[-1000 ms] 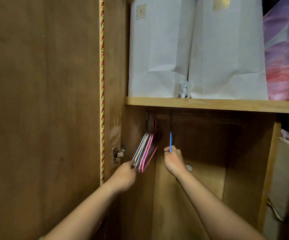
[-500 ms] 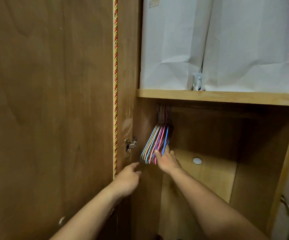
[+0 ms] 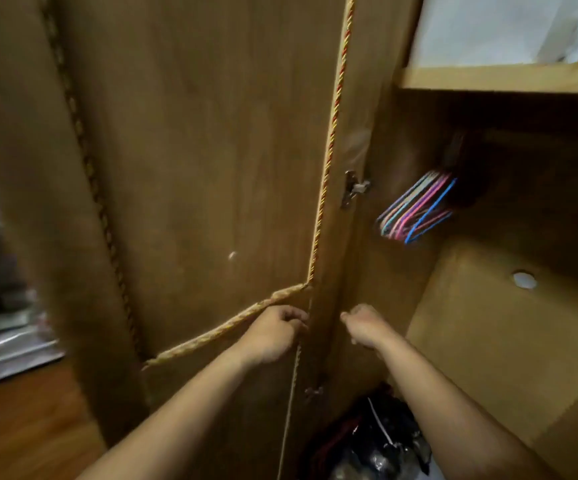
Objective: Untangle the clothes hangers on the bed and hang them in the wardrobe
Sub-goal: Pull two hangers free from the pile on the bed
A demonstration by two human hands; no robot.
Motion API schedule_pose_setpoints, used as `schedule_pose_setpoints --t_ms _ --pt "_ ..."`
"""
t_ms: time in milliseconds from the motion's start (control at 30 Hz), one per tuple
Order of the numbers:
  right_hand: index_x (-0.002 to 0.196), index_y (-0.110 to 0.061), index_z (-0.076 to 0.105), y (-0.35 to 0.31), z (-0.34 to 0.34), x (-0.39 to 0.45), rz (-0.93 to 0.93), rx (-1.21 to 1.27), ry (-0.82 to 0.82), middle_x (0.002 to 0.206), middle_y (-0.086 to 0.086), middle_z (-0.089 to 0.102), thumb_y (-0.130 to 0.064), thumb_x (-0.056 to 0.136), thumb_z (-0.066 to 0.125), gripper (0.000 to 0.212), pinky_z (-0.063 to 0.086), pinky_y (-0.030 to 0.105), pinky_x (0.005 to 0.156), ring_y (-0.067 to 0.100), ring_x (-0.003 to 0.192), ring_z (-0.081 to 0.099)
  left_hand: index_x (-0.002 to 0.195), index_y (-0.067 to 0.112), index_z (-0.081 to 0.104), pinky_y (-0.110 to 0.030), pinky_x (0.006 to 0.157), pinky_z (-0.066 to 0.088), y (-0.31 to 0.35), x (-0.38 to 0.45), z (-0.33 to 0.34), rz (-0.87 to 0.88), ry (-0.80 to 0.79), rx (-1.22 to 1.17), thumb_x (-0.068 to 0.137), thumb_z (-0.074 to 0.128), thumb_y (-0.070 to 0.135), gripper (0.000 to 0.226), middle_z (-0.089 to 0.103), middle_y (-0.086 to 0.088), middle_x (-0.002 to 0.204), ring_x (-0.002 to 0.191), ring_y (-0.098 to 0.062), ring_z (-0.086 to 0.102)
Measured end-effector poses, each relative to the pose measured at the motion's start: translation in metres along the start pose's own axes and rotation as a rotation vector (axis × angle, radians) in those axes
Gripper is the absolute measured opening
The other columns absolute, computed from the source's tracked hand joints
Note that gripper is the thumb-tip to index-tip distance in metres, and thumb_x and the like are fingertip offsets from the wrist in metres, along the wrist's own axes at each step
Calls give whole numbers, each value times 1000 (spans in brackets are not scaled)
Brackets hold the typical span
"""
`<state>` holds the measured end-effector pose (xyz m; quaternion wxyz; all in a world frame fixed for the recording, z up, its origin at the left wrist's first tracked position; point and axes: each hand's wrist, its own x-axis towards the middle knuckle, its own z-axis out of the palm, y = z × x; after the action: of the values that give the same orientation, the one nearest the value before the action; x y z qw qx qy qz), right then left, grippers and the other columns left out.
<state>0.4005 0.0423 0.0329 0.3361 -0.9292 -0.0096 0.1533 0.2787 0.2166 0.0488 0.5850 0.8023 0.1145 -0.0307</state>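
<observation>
The open wardrobe door (image 3: 190,168), brown wood trimmed with twisted gold-and-red cord (image 3: 329,157), fills the left and middle of the view. Right of it the wardrobe (image 3: 509,334) stands open, with a pale shelf (image 3: 502,79) across the top. Under that shelf's left end the coloured clothes hangers (image 3: 419,211) hang bunched together. The left hand (image 3: 275,332) rests curled against the door's edge; whether it grips is unclear. The right hand (image 3: 367,325) hangs loosely curled, holding nothing.
</observation>
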Motion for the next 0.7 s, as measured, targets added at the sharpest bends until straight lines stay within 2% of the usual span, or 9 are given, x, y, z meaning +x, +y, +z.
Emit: schedule_pose_setpoints --t_ms 100,167,233,300,367,433,533,600,700 --pt "114 -5 65 1 59 -34 -109 -65 -170 106 13 69 -27 99 50 30 50 31 76 29 93 69 101 21 66 -29 65 50 -61 -67 0 -137 158 -69 99 50 15 18 74 -3 95 81 -16 67" --pt "114 -9 64 4 114 -71 -143 -102 -341 101 9 69 -28 98 51 28 50 31 64 24 84 70 94 18 64 -26 61 46 -108 -127 0 -260 276 -138 100 48 11 18 69 -3 86 75 -16 63" --pt "116 -14 62 5 169 -117 -190 -170 -530 98 7 69 -29 98 49 26 46 29 60 22 83 69 91 17 64 -26 61 45 -152 -195 -3 -368 415 -201 99 49 12 18 66 -3 82 74 -16 60" --pt "112 -14 61 5 220 -160 -249 -217 -683 96 5 67 -24 98 47 22 43 28 57 19 77 66 95 19 66 -29 65 46 -189 -260 -7 -464 521 -259 98 47 17 19 71 -2 87 76 -17 64" --pt "104 -14 63 -6 276 -218 -360 -284 -803 90 6 65 -20 97 46 19 40 27 55 19 70 64 100 18 65 -28 60 44 -222 -342 -10 -547 697 -358 99 44 17 21 72 -4 91 70 -16 65" --pt "99 -15 65 -18 322 -283 -464 -362 -894 88 8 66 -21 98 48 18 43 28 56 22 68 64 98 15 62 -23 53 39 -252 -424 -4 -601 873 -476 99 42 10 21 68 -4 84 59 -13 60" --pt "87 -11 58 -26 379 -394 -609 -463 -1083 77 9 57 -16 99 46 17 34 23 47 24 57 55 95 13 59 -19 46 33 -289 -551 26 -689 1141 -657 95 41 1 22 63 -3 74 50 -12 53" --pt "81 -12 53 -21 417 -463 -716 -510 -1179 70 10 48 -9 98 47 19 27 21 43 18 44 46 97 9 59 -18 46 36 -307 -626 53 -768 1301 -750 92 43 -3 21 62 -6 74 50 -13 53" --pt "73 -16 54 6 475 -559 -779 -621 -1336 63 6 49 -13 97 49 24 28 20 40 11 37 48 99 6 58 -13 39 37 -332 -723 108 -834 1520 -944 94 42 -4 20 58 -10 77 45 -13 52"
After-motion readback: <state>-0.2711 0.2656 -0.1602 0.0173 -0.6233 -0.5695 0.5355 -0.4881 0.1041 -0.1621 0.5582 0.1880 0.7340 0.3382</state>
